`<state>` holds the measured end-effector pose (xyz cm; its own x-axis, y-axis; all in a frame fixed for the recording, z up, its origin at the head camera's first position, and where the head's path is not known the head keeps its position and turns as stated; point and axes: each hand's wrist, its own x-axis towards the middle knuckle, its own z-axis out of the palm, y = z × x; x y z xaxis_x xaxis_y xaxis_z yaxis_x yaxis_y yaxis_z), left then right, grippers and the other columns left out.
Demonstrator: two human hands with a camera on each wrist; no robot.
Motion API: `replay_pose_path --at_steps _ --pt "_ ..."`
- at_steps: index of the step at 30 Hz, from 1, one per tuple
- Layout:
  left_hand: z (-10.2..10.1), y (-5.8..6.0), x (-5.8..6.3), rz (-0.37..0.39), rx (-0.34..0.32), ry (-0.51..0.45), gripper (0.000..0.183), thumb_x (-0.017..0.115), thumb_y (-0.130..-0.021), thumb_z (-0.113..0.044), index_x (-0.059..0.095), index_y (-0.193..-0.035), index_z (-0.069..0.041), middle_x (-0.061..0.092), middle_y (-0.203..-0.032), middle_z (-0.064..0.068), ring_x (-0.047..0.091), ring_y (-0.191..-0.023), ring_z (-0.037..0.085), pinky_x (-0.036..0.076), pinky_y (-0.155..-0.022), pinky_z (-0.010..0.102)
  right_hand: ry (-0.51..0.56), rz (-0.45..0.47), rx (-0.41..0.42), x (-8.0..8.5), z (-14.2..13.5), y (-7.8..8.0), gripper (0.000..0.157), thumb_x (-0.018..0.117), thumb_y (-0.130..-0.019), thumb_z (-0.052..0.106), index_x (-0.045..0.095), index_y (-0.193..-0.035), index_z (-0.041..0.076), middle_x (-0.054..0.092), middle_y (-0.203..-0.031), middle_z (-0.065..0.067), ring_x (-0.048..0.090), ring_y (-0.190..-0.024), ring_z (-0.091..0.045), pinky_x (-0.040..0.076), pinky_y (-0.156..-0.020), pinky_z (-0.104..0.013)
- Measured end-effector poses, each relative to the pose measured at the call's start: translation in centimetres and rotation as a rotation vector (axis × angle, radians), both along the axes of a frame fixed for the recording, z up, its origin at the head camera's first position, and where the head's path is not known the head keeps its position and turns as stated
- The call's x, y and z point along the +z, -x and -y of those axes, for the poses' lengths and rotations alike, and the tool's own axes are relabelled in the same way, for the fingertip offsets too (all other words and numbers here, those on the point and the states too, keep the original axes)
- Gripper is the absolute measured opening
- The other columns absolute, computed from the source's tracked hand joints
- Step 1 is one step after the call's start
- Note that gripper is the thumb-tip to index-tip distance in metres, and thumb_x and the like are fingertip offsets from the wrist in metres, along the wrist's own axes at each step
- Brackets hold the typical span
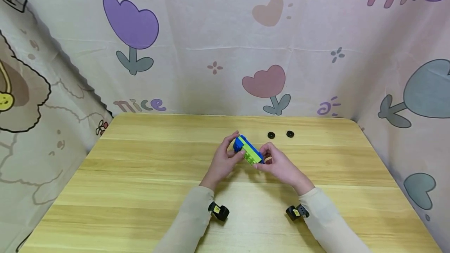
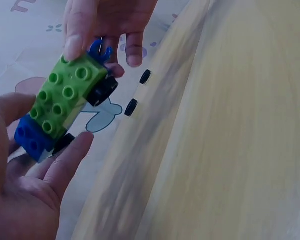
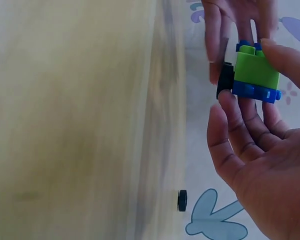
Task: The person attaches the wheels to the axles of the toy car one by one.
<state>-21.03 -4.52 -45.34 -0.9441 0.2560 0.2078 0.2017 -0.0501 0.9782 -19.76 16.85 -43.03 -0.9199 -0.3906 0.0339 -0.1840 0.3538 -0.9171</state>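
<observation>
Between both hands, above the table, is a tilted toy block car [image 1: 250,153] with a green studded body and blue parts. My left hand [image 1: 224,159] grips the end with the blue studded block. At the other end, near a small blue hook-like part [image 2: 101,51], my right hand [image 1: 279,163] pinches the car between thumb and fingers. The left wrist view shows black wheels [image 2: 103,91] along one long side of the car; its opposite side is hidden there. In the right wrist view the green end [image 3: 256,69] faces the camera, a wheel [image 3: 225,80] at its left.
Two loose black wheels, one left [image 1: 271,135] and one right [image 1: 290,134], lie on the wooden table [image 1: 140,175] beyond the right hand. A printed cloth [image 1: 197,30] hangs behind the table's back edge and along both sides.
</observation>
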Motion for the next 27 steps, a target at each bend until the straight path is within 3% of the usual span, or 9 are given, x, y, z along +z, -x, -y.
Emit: replay_pose_path --at_steps 2,9,15,22,27 --pt "-0.2 -0.1 0.1 0.021 0.012 -0.001 0.056 0.063 -0.096 -0.005 0.040 -0.147 -0.010 0.032 -0.153 0.016 0.067 -0.098 0.034 0.057 -0.078 0.038 0.000 -0.010 -0.001 0.0 0.1 0.0 0.038 0.075 -0.086 0.006 0.048 -0.112 0.003 0.056 -0.104 -0.012 0.056 -0.092 -0.026 0.052 -0.078 -0.035" --pt "-0.6 -0.1 0.2 0.096 0.058 -0.060 0.054 0.064 -0.095 -0.006 0.041 -0.145 -0.010 0.052 -0.130 0.027 0.065 -0.104 0.033 0.055 -0.084 0.043 -0.001 -0.028 0.013 0.1 0.2 0.0 0.035 0.074 -0.087 0.005 0.056 -0.117 0.003 0.059 -0.104 -0.009 0.057 -0.094 -0.026 0.051 -0.081 -0.040" --pt "-0.3 0.0 0.5 0.117 0.051 -0.069 0.053 0.062 -0.095 -0.001 0.043 -0.144 -0.006 0.052 -0.132 0.024 0.062 -0.108 0.033 0.053 -0.086 0.049 -0.004 -0.063 0.035 0.0 0.2 0.0 0.028 0.073 -0.086 0.003 0.060 -0.111 0.002 0.063 -0.101 -0.008 0.059 -0.093 -0.024 0.053 -0.079 -0.039" --pt "-0.2 -1.1 2.9 0.126 0.041 -0.048 0.049 0.060 -0.095 0.001 0.045 -0.142 -0.001 0.055 -0.126 0.025 0.063 -0.104 0.030 0.049 -0.088 0.057 -0.008 -0.073 0.034 0.0 0.3 0.0 0.025 0.073 -0.086 0.003 0.062 -0.108 0.002 0.063 -0.100 -0.008 0.060 -0.092 -0.024 0.053 -0.078 -0.038" --pt "-0.2 -1.5 3.5 0.108 0.043 -0.058 0.046 0.058 -0.095 0.003 0.045 -0.140 0.002 0.049 -0.133 0.023 0.061 -0.104 0.030 0.054 -0.085 0.046 -0.005 -0.072 0.045 0.0 0.4 -0.2 0.024 0.073 -0.087 0.004 0.062 -0.108 0.002 0.063 -0.101 -0.007 0.060 -0.094 -0.023 0.053 -0.081 -0.038"
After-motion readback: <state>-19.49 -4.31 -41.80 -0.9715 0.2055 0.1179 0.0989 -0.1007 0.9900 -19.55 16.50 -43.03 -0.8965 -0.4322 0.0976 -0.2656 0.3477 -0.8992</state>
